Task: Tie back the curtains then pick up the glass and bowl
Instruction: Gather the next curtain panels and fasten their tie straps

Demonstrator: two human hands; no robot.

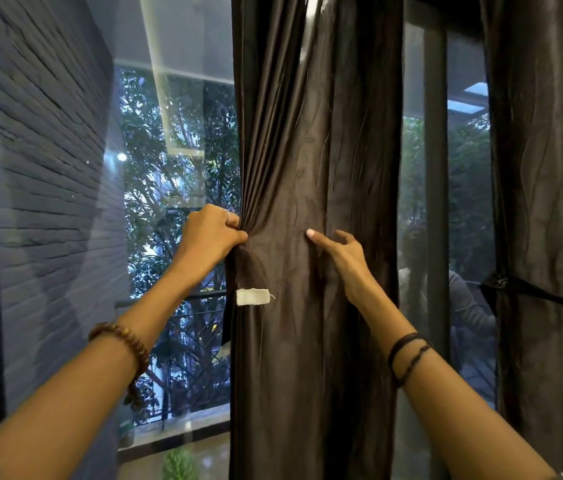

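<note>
A dark brown curtain (311, 150) hangs down the middle of the head view in front of a window. My left hand (209, 235) grips its left edge, bunching the fabric. A dark tie-back strip (250, 271) with a white patch at its end (253, 296) hangs just below that fist. My right hand (340, 252) rests open against the front of the curtain, index finger stretched to the left. A second curtain (543, 168) at the right is gathered by a dark tie (522, 289). No glass or bowl is in view.
A grey brick wall (51, 202) runs along the left. Behind the window glass (176, 168) are trees and a metal railing (190, 341). A dark window frame post (436, 168) stands between the two curtains.
</note>
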